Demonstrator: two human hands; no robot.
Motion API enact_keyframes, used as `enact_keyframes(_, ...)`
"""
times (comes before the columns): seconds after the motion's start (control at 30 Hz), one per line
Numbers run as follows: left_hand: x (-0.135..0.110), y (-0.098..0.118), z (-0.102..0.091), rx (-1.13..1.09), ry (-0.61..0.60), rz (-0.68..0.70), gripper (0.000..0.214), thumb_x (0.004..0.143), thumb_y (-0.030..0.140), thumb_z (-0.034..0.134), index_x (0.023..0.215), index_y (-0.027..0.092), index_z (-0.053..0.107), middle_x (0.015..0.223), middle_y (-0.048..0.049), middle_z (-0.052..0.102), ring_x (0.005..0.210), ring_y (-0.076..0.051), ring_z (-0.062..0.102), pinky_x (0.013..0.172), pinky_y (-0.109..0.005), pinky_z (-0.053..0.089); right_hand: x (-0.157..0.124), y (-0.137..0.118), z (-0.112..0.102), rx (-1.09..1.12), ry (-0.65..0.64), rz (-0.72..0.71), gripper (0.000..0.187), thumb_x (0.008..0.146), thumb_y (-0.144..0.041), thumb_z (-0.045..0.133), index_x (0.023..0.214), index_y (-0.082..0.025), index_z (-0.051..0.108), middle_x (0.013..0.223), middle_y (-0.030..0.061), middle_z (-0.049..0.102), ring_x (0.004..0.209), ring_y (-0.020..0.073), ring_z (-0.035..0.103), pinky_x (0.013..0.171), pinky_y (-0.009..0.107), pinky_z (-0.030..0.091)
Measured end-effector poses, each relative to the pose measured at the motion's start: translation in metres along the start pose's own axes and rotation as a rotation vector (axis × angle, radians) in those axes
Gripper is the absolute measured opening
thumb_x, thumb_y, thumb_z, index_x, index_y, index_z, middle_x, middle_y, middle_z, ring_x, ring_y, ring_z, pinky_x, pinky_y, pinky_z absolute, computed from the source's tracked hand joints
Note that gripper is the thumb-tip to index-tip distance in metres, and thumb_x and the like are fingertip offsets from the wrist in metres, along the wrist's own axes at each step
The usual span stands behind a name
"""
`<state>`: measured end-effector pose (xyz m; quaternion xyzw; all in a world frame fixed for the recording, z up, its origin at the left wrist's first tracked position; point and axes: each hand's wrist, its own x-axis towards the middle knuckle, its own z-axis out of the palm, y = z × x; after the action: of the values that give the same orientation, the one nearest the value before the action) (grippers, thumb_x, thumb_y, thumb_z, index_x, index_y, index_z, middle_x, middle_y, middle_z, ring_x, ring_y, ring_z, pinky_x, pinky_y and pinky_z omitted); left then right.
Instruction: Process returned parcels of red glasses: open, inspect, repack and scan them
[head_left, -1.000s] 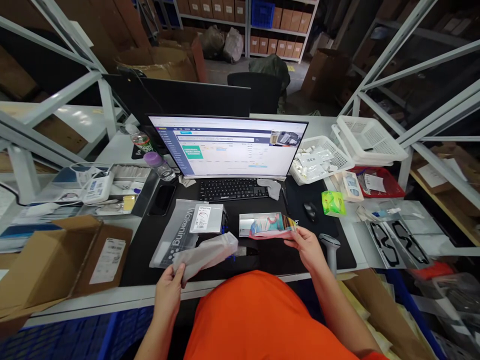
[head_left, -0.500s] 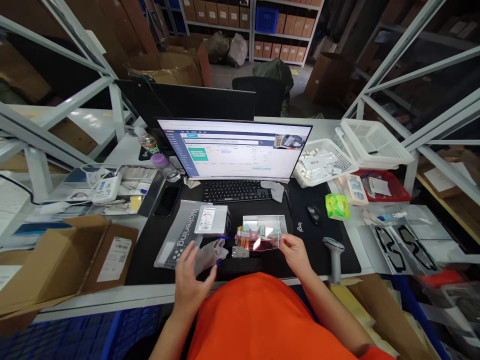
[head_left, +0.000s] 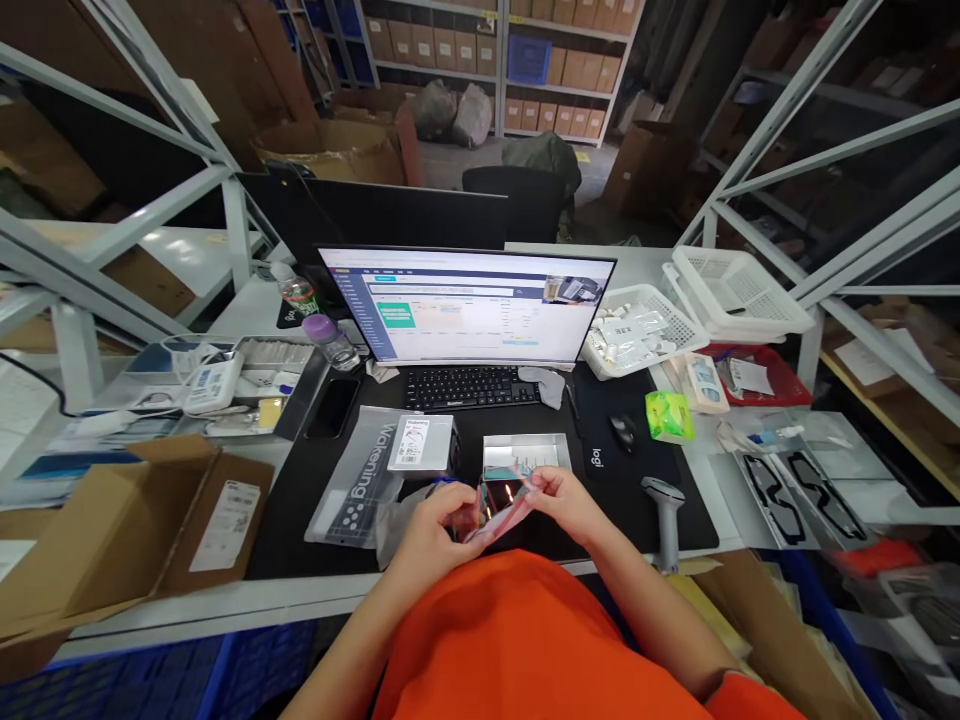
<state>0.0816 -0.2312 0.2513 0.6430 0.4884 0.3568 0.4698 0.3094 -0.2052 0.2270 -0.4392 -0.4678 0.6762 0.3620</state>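
Note:
A shiny, mirrored lens-like sheet [head_left: 501,497] with pink and orange reflections is held low over the dark desk mat, close to the orange shirt. My left hand [head_left: 435,530] has its fingers closed on the sheet's left end. At the opposite end, my right hand [head_left: 564,503] pinches the upper right edge. Just beyond the sheet lies an open white box part [head_left: 529,452]. A grey cloth pouch [head_left: 391,522] is partly hidden behind my left hand. Left of the hands are a white labelled box [head_left: 421,442] and a grey printed plastic bag [head_left: 346,490].
A monitor [head_left: 472,310] and keyboard [head_left: 465,387] stand behind the hands. To the right are a mouse [head_left: 623,432], a barcode scanner [head_left: 664,515] and a white basket [head_left: 679,335]. An open cardboard box [head_left: 187,520] sits at the left edge beside a phone [head_left: 334,407].
My left hand has moved right and taken hold of the sheet's left end. The sheet has come closer to the body and tilted, and my right hand has moved slightly left.

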Motion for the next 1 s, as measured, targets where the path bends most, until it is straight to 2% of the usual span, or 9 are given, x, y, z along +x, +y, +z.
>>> enact_keyframes(0.13, -0.005, -0.003, -0.005, -0.337, 0.013, -0.248, 0.026, 0.063, 0.033, 0.082, 0.079, 0.018, 0.067, 0.078, -0.0042, 0.067, 0.071, -0.017, 0.063, 0.064, -0.027, 0.055, 0.000, -0.001, -0.006, 0.109, -0.176, 0.069, 0.054, 0.074, -0.070, 0.073, 0.070, -0.019, 0.055, 0.058, -0.0052, 0.053, 0.052, 0.0093, 0.049, 0.059, 0.024, 0.049)
enact_keyframes(0.23, -0.010, 0.000, -0.019, -0.554, 0.159, -0.402, 0.034, 0.060, 0.038, 0.086, 0.078, 0.017, 0.067, 0.077, -0.0049, 0.068, 0.075, -0.019, 0.067, 0.069, -0.031, 0.059, 0.002, -0.009, -0.019, 0.113, -0.231, 0.119, 0.053, 0.077, -0.070, 0.069, 0.069, -0.020, 0.054, 0.050, -0.0105, 0.038, 0.043, 0.0062, 0.034, 0.049, 0.021, 0.044)
enact_keyframes(0.3, -0.014, 0.002, -0.033, -0.678, 0.297, -0.445, 0.039, 0.057, 0.040, 0.090, 0.079, 0.017, 0.066, 0.077, -0.0039, 0.068, 0.076, -0.019, 0.068, 0.069, -0.030, 0.061, 0.005, -0.013, -0.028, 0.024, -0.254, 0.133, 0.050, 0.081, -0.068, 0.067, 0.074, -0.019, 0.059, 0.052, -0.0105, 0.037, 0.044, 0.0063, 0.033, 0.048, 0.020, 0.042)
enact_keyframes(0.4, -0.019, 0.002, -0.051, -0.857, 0.502, -0.438, 0.046, 0.051, 0.040, 0.094, 0.081, 0.019, 0.066, 0.077, -0.0002, 0.067, 0.072, -0.016, 0.068, 0.066, -0.026, 0.062, 0.009, -0.004, -0.031, -0.298, -0.266, 0.115, 0.043, 0.089, -0.060, 0.062, 0.074, -0.019, 0.061, 0.056, -0.0067, 0.047, 0.050, 0.0089, 0.044, 0.051, 0.021, 0.042)
enact_keyframes(0.57, -0.018, -0.002, -0.060, -1.040, 0.788, -0.361, 0.049, 0.049, 0.044, 0.095, 0.082, 0.020, 0.067, 0.082, 0.0023, 0.069, 0.073, -0.011, 0.068, 0.070, -0.018, 0.062, 0.027, 0.043, 0.008, -1.014, 0.047, -0.168, 0.014, 0.093, -0.030, 0.065, 0.100, -0.018, 0.067, 0.076, 0.0004, 0.068, 0.068, 0.0157, 0.061, 0.065, 0.024, 0.044)
enact_keyframes(0.67, -0.014, -0.001, -0.050, -1.082, 0.732, -0.400, 0.050, 0.047, 0.042, 0.096, 0.081, 0.019, 0.067, 0.081, 0.0022, 0.069, 0.072, -0.011, 0.067, 0.071, -0.018, 0.062, 0.044, 0.069, 0.036, -1.198, -0.095, -0.297, 0.002, 0.089, -0.019, 0.068, 0.087, -0.018, 0.069, 0.076, 0.0017, 0.069, 0.073, 0.0166, 0.063, 0.069, 0.025, 0.045)
enact_keyframes(0.83, -0.015, -0.001, -0.027, -1.113, 0.669, -0.478, 0.052, 0.048, 0.041, 0.096, 0.083, 0.018, 0.067, 0.083, 0.0022, 0.069, 0.074, -0.011, 0.068, 0.072, -0.021, 0.063, 0.055, 0.084, 0.048, -1.263, -0.228, -0.315, 0.025, 0.082, -0.023, 0.078, 0.062, -0.018, 0.064, 0.068, 0.0009, 0.065, 0.074, 0.0179, 0.063, 0.064, 0.024, 0.046)
enact_keyframes(0.93, -0.016, -0.005, -0.017, -1.100, 0.685, -0.493, 0.047, 0.054, 0.038, 0.095, 0.086, 0.018, 0.067, 0.084, 0.0018, 0.069, 0.077, -0.011, 0.069, 0.075, -0.023, 0.063, 0.050, 0.081, 0.040, -1.300, -0.263, -0.331, 0.013, 0.082, -0.027, 0.079, 0.083, -0.017, 0.071, 0.089, 0.0061, 0.071, 0.088, 0.0212, 0.064, 0.072, 0.027, 0.050)
enact_keyframes(1.0, -0.014, -0.007, -0.011, -1.107, 0.689, -0.512, 0.038, 0.062, 0.034, 0.091, 0.086, 0.017, 0.067, 0.085, 0.0012, 0.069, 0.078, -0.011, 0.069, 0.077, -0.023, 0.063, 0.047, 0.079, 0.036, -1.330, -0.249, -0.328, 0.020, 0.087, -0.026, 0.075, 0.103, -0.016, 0.069, 0.105, 0.0109, 0.070, 0.100, 0.0240, 0.063, 0.082, 0.031, 0.050)
